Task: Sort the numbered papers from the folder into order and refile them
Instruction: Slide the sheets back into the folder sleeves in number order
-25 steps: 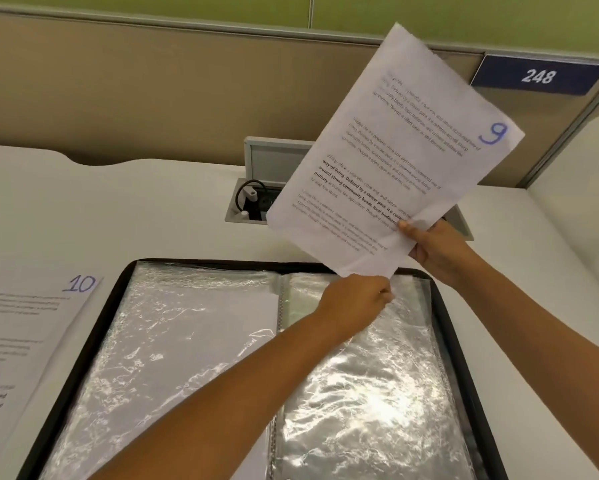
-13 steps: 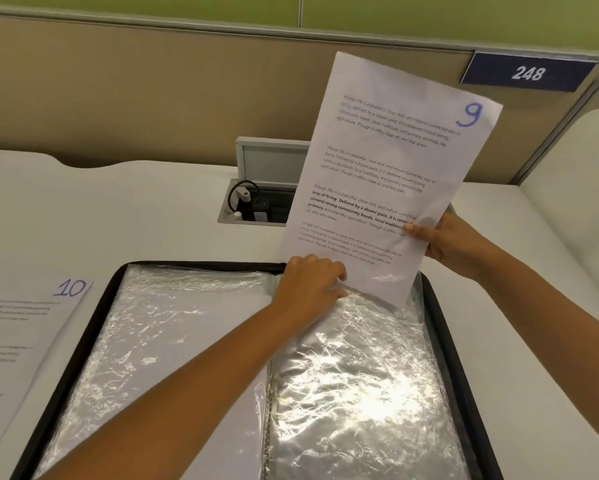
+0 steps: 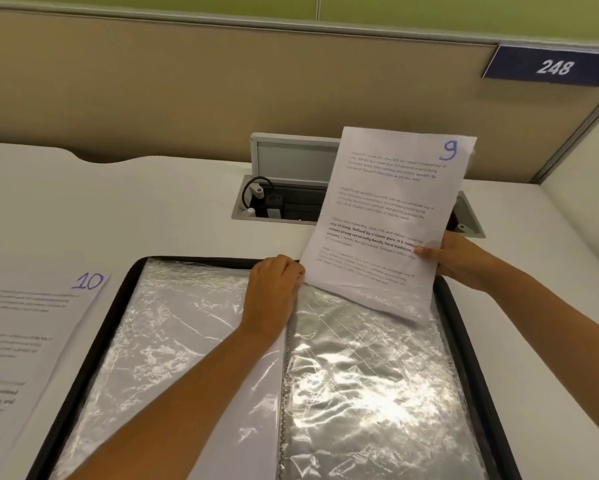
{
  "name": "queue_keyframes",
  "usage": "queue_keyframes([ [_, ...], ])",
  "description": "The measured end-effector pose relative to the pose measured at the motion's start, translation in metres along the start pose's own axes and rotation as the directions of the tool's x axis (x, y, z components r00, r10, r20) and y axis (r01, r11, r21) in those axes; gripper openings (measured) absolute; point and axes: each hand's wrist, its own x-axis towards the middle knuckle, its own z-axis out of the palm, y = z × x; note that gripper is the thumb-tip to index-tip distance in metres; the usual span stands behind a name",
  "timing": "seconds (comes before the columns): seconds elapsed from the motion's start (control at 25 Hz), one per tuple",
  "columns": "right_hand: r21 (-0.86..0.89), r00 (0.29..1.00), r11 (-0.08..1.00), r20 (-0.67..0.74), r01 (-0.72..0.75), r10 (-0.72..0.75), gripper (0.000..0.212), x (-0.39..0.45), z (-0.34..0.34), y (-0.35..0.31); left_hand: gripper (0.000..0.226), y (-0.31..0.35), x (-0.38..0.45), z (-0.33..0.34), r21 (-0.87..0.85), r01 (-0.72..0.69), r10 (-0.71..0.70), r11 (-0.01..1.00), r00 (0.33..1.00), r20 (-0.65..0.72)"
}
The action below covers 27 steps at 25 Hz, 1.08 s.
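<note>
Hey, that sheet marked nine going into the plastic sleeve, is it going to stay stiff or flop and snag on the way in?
Sheet nine looks thin and probably floppy: held by the right hand at one edge, it bows slightly. Its lower corner, already under the crinkled sleeve, may catch on the wrinkles. The left hand at the sleeve's mouth likely helps.

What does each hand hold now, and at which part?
The right hand pinches the sheet marked 9 at its lower right edge. The left hand grips the top edge of the plastic sleeve at the sheet's lower left corner.
</note>
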Motion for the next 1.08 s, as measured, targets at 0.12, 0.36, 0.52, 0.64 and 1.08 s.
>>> queue_keyframes([
  [0.12, -0.012, 0.999, 1.0, 0.05, -0.017, 0.017, 0.088, -0.001, 0.001, 0.001, 0.027, -0.001, -0.001, -0.001, -0.036, 0.053, -0.054, 0.998, 0.998, -0.031],
  [0.36, -0.104, 0.984, 0.986, 0.112, -0.13, 0.141, 0.032, -0.005, 0.006, -0.004, 0.051, 0.0, 0.0, 0.001, -0.005, -0.082, 0.082, 0.997, 0.983, 0.166],
  [0.52, -0.179, 0.991, 0.975, -0.053, -0.131, 0.124, 0.034, 0.009, 0.007, 0.003, 0.056, -0.005, 0.0, 0.007, -0.044, -0.037, 0.045, 0.998, 0.981, 0.191],
  [0.64, -0.201, 0.938, 0.97, -0.341, -0.14, 0.065, 0.037, 0.027, 0.011, 0.004, 0.046, -0.004, -0.003, 0.006, -0.056, -0.068, 0.073, 0.996, 0.992, 0.099],
  [1.08, 0.104, 0.981, 0.987, -0.163, 0.123, -0.105, 0.088, 0.025, 0.0, 0.0, 0.044, -0.004, -0.003, 0.003, -0.16, 0.076, -0.079, 0.984, 0.997, -0.01],
])
